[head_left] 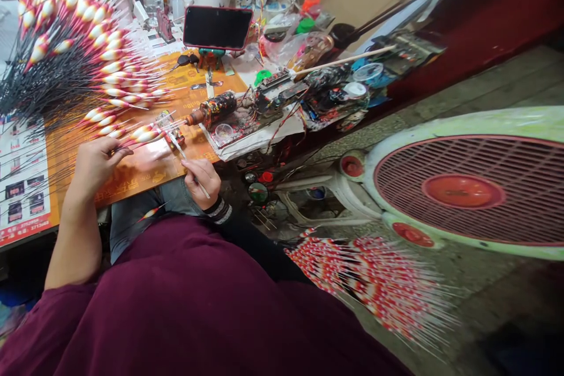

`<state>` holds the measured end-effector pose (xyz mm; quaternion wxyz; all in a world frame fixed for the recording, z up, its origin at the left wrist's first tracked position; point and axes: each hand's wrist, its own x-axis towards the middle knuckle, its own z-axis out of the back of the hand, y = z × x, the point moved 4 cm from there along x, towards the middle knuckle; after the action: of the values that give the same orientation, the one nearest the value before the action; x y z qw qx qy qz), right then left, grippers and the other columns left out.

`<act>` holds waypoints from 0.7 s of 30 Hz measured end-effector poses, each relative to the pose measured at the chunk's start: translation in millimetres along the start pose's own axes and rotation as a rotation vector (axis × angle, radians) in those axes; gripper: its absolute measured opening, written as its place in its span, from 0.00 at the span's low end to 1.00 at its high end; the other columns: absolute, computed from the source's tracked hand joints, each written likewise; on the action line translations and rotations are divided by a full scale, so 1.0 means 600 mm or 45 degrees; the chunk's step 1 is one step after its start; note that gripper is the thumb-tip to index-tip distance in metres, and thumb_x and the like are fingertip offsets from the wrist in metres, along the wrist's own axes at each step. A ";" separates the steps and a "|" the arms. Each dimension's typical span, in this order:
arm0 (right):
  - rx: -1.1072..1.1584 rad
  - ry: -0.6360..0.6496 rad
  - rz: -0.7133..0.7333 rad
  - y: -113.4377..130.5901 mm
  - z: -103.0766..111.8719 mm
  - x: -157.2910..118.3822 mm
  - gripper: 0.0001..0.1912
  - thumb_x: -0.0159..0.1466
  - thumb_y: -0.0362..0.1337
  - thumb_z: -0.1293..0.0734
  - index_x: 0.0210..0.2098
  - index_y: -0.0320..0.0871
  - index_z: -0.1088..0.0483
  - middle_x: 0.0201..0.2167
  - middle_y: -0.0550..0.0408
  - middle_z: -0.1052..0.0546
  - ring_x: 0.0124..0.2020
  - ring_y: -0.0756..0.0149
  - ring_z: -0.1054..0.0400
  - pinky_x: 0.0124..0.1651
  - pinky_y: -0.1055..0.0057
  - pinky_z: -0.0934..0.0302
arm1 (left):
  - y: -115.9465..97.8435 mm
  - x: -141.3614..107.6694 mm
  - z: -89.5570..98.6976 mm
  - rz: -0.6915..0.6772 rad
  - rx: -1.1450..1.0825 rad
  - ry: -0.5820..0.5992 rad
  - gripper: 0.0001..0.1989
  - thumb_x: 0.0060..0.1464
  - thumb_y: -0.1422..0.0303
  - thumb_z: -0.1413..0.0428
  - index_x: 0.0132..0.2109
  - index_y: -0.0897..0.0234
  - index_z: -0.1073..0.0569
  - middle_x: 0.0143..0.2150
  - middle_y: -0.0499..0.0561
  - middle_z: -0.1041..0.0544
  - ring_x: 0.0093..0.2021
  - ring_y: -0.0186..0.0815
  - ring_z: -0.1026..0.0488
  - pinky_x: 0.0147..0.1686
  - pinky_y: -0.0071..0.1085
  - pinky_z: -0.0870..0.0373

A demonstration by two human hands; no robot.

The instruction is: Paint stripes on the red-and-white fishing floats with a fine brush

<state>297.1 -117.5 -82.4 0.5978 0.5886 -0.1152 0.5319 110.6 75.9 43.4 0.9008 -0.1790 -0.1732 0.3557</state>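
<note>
My left hand (94,167) rests at the near edge of an orange printed mat (207,79), its fingers at the thin stem of a painted fishing float (145,136). My right hand (203,182) pinches a fine paintbrush (185,158), whose tip points up toward that float. The tip and float look very close, but I cannot tell whether they touch. A large fan of red, white and yellow floats with black stems (74,53) spreads over the mat's far left. Another float (152,212) lies on my denim-clad thigh (141,220).
A paint-spattered motorised spinner (215,108) and wired boards sit beyond my hands, below a phone on a stand (218,27). Paint jars, bottles and cables crowd the bench. Red-and-white floats (370,288) stand in a rack on the floor beside a green-rimmed electric fan (462,188).
</note>
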 end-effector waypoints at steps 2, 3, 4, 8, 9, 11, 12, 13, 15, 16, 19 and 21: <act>0.026 -0.061 0.037 0.003 0.004 0.002 0.15 0.76 0.38 0.38 0.53 0.48 0.20 0.42 0.50 0.13 0.43 0.60 0.17 0.50 0.57 0.19 | -0.005 0.000 0.002 -0.023 0.033 0.007 0.08 0.61 0.66 0.37 0.33 0.62 0.21 0.32 0.50 0.20 0.34 0.37 0.26 0.36 0.31 0.37; 0.053 -0.095 0.057 0.005 0.006 0.004 0.15 0.75 0.37 0.38 0.54 0.49 0.21 0.42 0.51 0.13 0.43 0.61 0.17 0.49 0.57 0.19 | -0.008 0.000 0.004 -0.038 0.053 0.012 0.09 0.62 0.66 0.37 0.33 0.63 0.22 0.32 0.50 0.21 0.34 0.37 0.27 0.36 0.31 0.37; 0.088 -0.127 0.073 0.007 0.009 0.006 0.15 0.75 0.36 0.37 0.54 0.50 0.21 0.42 0.51 0.13 0.42 0.61 0.17 0.48 0.58 0.19 | -0.013 -0.001 0.007 -0.053 0.080 0.019 0.09 0.62 0.66 0.37 0.33 0.63 0.22 0.32 0.50 0.22 0.34 0.36 0.27 0.36 0.31 0.38; 0.300 -0.170 0.016 0.014 0.027 0.011 0.15 0.74 0.35 0.37 0.54 0.53 0.21 0.40 0.55 0.14 0.40 0.62 0.18 0.44 0.60 0.20 | -0.039 -0.012 0.031 -0.076 0.251 0.036 0.12 0.67 0.65 0.39 0.34 0.63 0.22 0.32 0.50 0.24 0.35 0.37 0.29 0.36 0.32 0.40; 0.356 -0.159 -0.036 0.014 0.031 0.011 0.15 0.74 0.36 0.37 0.54 0.54 0.21 0.40 0.55 0.14 0.39 0.63 0.19 0.43 0.61 0.20 | -0.047 -0.021 0.040 -0.074 0.312 0.032 0.13 0.69 0.64 0.40 0.35 0.63 0.22 0.33 0.50 0.24 0.36 0.37 0.30 0.36 0.32 0.41; 0.425 -0.163 -0.167 0.009 0.043 0.008 0.14 0.75 0.39 0.37 0.52 0.54 0.20 0.38 0.56 0.16 0.36 0.63 0.21 0.40 0.61 0.21 | -0.064 -0.047 0.064 -0.050 0.452 -0.004 0.15 0.74 0.62 0.43 0.38 0.64 0.22 0.36 0.52 0.24 0.37 0.37 0.32 0.36 0.32 0.45; 0.426 -0.186 -0.235 0.004 0.051 0.005 0.14 0.75 0.40 0.38 0.51 0.54 0.20 0.37 0.56 0.17 0.34 0.64 0.22 0.38 0.61 0.22 | -0.073 -0.066 0.077 -0.032 0.531 -0.032 0.16 0.76 0.61 0.45 0.40 0.65 0.21 0.38 0.52 0.24 0.37 0.37 0.34 0.35 0.33 0.47; 0.408 -0.225 -0.293 -0.003 0.060 0.002 0.15 0.76 0.42 0.39 0.51 0.54 0.20 0.36 0.55 0.18 0.32 0.64 0.23 0.37 0.62 0.23 | -0.082 -0.089 0.090 -0.016 0.612 -0.062 0.18 0.77 0.60 0.48 0.42 0.65 0.21 0.39 0.53 0.24 0.37 0.37 0.35 0.34 0.33 0.49; 0.363 -0.331 -0.356 -0.020 0.081 -0.008 0.17 0.76 0.45 0.40 0.52 0.54 0.21 0.35 0.56 0.20 0.30 0.66 0.25 0.33 0.63 0.25 | -0.099 -0.142 0.111 -0.011 0.753 -0.097 0.20 0.80 0.59 0.52 0.45 0.64 0.20 0.40 0.54 0.24 0.38 0.37 0.34 0.34 0.34 0.50; 0.357 -0.380 -0.366 -0.029 0.094 -0.013 0.17 0.76 0.46 0.41 0.54 0.54 0.22 0.34 0.56 0.21 0.30 0.66 0.25 0.32 0.64 0.26 | -0.107 -0.170 0.117 -0.031 0.797 -0.098 0.21 0.80 0.59 0.54 0.46 0.63 0.20 0.40 0.53 0.24 0.39 0.38 0.34 0.34 0.34 0.49; 0.408 -0.472 -0.368 -0.061 0.134 -0.029 0.18 0.77 0.49 0.42 0.56 0.55 0.24 0.37 0.55 0.22 0.32 0.66 0.23 0.33 0.64 0.26 | -0.115 -0.250 0.110 -0.092 0.788 -0.024 0.22 0.81 0.60 0.58 0.50 0.63 0.21 0.42 0.53 0.24 0.38 0.38 0.32 0.33 0.32 0.44; 0.418 -0.486 -0.380 -0.078 0.161 -0.039 0.20 0.76 0.51 0.42 0.57 0.55 0.24 0.40 0.54 0.21 0.36 0.63 0.21 0.36 0.62 0.24 | -0.103 -0.291 0.083 -0.069 0.690 0.129 0.23 0.81 0.61 0.60 0.51 0.63 0.22 0.45 0.54 0.23 0.38 0.37 0.29 0.32 0.31 0.41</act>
<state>371.0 -196.8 -100.2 0.5337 0.7774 -0.0501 0.3293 4.6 -79.0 82.0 0.9326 0.0556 -0.0312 0.3553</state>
